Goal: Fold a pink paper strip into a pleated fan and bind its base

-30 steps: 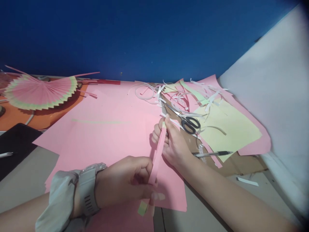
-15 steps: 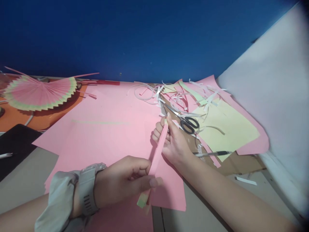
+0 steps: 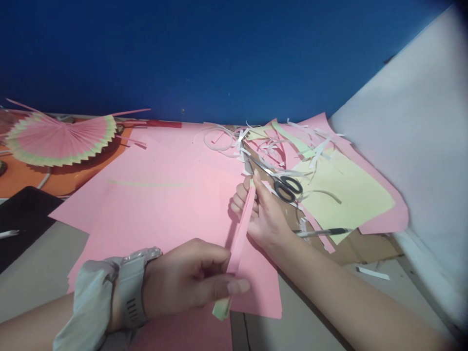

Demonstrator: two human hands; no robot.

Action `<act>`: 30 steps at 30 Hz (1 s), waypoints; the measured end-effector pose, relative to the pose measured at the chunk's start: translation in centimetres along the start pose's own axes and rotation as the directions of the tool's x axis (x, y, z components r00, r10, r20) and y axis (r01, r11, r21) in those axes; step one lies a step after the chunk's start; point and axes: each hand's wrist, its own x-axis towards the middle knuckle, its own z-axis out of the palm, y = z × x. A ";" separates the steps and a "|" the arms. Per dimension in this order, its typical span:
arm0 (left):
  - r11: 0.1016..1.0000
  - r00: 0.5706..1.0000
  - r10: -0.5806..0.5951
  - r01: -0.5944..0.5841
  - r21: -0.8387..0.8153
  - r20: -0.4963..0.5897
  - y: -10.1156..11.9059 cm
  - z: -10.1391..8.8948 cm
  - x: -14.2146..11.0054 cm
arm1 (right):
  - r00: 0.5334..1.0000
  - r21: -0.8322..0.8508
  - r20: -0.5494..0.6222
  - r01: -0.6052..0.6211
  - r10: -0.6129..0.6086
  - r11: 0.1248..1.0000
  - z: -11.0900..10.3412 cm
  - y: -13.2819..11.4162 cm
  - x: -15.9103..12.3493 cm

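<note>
A narrow folded strip of pink paper with pale green ends slants between my two hands, above pink sheets. My right hand grips its far end, thumb pressed against curled fingers. Near the lower end, my left hand pinches the strip between thumb and fingers; a watch and a pale scrunchie circle that wrist. The strip's green tip hangs out below the left thumb. Just beyond the right hand lie black-handled scissors, their blades pointing away to the left.
At the far left, a pleated pink and green paper fan lies over an orange surface. Paper scraps and a yellow sheet are at the right, with a pen. A blue wall rises behind.
My left thumb has slid slightly right across the strip, and the strip's lower end has shifted a little right and down. My right hand stays nearly still.
</note>
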 end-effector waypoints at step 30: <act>0.998 0.996 -0.001 -0.005 0.070 0.086 0.7 -0.1 -0.4 | 1.000 -0.012 0.016 0.006 -0.006 1.000 -0.1 -0.2 -0.1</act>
